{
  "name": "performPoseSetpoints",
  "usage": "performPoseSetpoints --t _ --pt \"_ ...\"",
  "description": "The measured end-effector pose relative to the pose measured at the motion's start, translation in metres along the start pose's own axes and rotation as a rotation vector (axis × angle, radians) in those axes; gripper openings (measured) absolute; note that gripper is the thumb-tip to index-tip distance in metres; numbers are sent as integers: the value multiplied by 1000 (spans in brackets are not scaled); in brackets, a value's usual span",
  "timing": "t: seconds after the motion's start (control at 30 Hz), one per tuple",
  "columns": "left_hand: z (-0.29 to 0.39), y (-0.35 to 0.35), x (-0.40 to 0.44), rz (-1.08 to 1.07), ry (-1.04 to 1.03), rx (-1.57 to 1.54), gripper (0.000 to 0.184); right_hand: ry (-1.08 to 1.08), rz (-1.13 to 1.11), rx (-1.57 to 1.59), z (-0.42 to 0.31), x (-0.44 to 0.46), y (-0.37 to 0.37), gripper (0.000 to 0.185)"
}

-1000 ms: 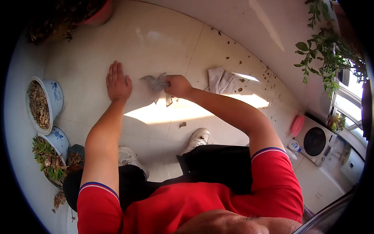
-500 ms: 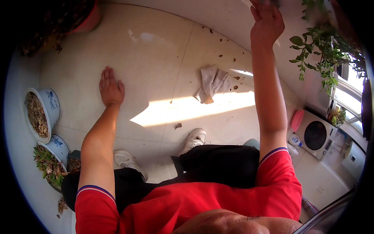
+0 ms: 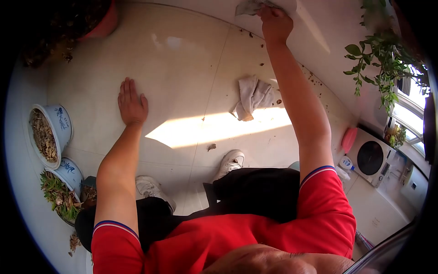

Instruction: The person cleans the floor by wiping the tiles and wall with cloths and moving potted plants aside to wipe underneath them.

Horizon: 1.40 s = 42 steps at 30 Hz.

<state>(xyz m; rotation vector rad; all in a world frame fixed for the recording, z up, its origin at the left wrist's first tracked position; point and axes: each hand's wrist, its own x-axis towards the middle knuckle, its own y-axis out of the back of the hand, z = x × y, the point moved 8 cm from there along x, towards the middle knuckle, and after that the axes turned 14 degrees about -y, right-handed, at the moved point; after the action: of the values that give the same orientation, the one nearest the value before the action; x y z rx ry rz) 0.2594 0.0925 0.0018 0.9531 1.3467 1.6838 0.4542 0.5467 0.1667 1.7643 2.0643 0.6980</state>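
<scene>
Below you, the pale tiled floor carries a crumpled cloth right of centre, partly in sunlight; brown leaf bits dot its far right, one dry leaf nearer you.

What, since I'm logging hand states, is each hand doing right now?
Left hand: open, palm down on the floor, holding nothing visible.
Right hand: closed, its grip on a grey cloth.

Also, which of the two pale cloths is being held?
The limp grey cloth, pinched in the right hand; the crumpled beige cloth lies on the tiled floor.
</scene>
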Motion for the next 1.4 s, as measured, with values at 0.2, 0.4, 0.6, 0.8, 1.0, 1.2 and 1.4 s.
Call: performPoseSetpoints --t 0.2,0.4,0.6,0.8,1.0,1.2,1.4 --pt "1 -1 3 -7 -18 -13 66 98 -58 410 -117 5 15 18" --pt "-2 0 7 -3 19 -30 65 117 -63 -253 25 -4 -48 19" --pt "0 -2 0 -63 25 -27 67 161 -94 419 -133 -17 -32 19" --pt "-2 -2 6 -105 48 -22 67 32 -179 -76 -67 -8 -66 19" --pt "2 5 4 -75 17 -39 68 -80 -135 -240 13 -2 -58 23" --pt "0 -8 3 -134 48 -25 69 52 -53 654 -182 -9 7 22" --pt "-2 -6 2 -113 62 -45 69 8 -203 141 -87 -11 -60 15"
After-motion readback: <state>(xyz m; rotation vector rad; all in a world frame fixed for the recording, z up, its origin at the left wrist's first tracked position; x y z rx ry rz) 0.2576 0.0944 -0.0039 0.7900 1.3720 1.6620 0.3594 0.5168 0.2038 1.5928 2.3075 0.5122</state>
